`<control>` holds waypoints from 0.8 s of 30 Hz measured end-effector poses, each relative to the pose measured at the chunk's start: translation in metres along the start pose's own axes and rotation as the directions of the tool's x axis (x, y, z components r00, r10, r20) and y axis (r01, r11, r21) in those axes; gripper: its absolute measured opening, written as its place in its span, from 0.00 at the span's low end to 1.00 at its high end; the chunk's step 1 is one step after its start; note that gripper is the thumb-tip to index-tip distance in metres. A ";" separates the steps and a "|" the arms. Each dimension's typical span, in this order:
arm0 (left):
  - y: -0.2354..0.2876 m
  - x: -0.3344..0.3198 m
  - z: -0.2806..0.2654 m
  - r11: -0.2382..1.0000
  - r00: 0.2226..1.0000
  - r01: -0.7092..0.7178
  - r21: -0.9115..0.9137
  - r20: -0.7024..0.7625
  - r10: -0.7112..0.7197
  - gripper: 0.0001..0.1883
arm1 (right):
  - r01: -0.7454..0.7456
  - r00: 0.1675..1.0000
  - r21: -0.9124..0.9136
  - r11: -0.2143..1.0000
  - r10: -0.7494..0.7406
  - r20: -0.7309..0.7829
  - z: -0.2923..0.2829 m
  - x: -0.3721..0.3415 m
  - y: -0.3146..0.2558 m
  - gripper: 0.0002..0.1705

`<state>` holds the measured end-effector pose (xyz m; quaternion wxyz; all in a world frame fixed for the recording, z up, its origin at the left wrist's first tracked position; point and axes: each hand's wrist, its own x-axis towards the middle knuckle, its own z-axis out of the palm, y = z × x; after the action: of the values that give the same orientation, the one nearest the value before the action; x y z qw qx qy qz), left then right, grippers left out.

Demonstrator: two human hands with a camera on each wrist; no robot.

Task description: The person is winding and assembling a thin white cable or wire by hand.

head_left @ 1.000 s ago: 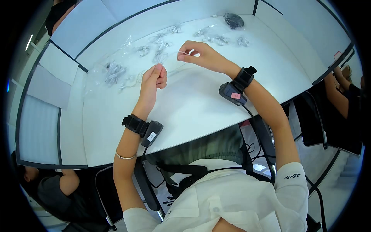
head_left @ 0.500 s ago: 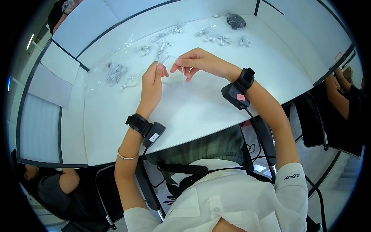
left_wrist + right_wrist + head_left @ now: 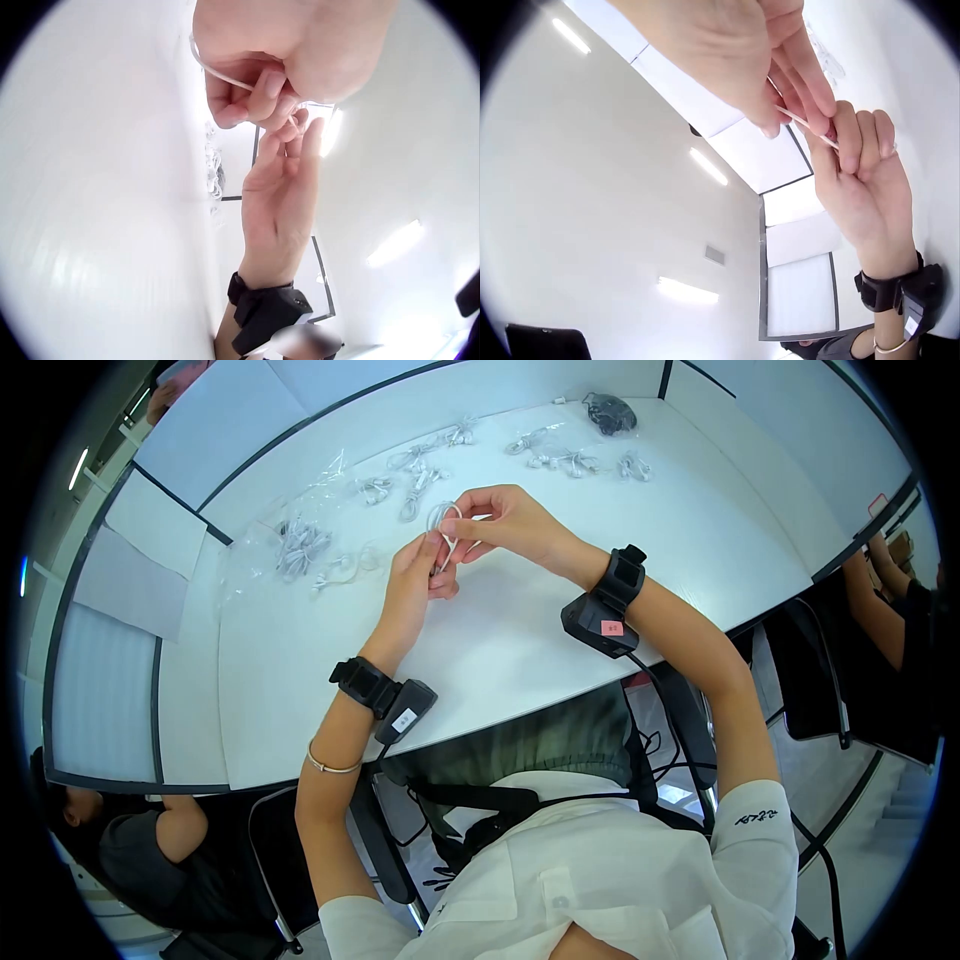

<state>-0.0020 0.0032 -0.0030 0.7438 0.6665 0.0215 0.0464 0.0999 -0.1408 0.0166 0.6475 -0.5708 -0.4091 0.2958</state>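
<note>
A looped white cable (image 3: 437, 516) is held between both hands above the white table. My left hand (image 3: 412, 575) grips it with curled fingers; in the left wrist view a strand of the cable (image 3: 217, 73) runs across that hand (image 3: 277, 60). My right hand (image 3: 505, 528) pinches the cable close beside the left fingertips. The right wrist view shows a cable strand (image 3: 799, 120) stretching from the right fingers to the curled left hand (image 3: 866, 169). The bundle's lower part is hidden in the left palm.
Several white cable bundles (image 3: 574, 463) lie along the back of the table (image 3: 560, 620). A clear bag with cables (image 3: 300, 548) is at the left, a dark bagged bundle (image 3: 608, 414) at the back right. Low partitions surround the table; other people sit beyond.
Both hands have drawn together. The left hand has shifted slightly right, and the right hand has brought its strand onto the loops at the left fingertips.
</note>
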 end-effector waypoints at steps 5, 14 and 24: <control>0.003 0.003 -0.006 0.992 1.000 -0.006 -0.129 0.002 0.006 0.17 | 0.025 0.998 0.023 0.999 -0.027 0.050 -0.008 0.000 -0.005 0.11; 0.003 0.003 -0.010 0.973 0.992 0.090 -0.214 0.102 -0.069 0.17 | 0.318 0.912 -0.564 0.762 -0.408 -0.037 -0.003 -0.004 -0.006 0.08; 0.003 -0.001 -0.001 0.984 0.991 0.085 0.157 0.086 -0.099 0.18 | 0.206 0.970 -0.421 0.883 -0.130 0.204 -0.012 -0.008 -0.017 0.07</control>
<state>-0.0029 0.0044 -0.0006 0.6921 0.7212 0.0208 -0.0212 0.1046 -0.1562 0.0312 0.4882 -0.6370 -0.5668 0.1861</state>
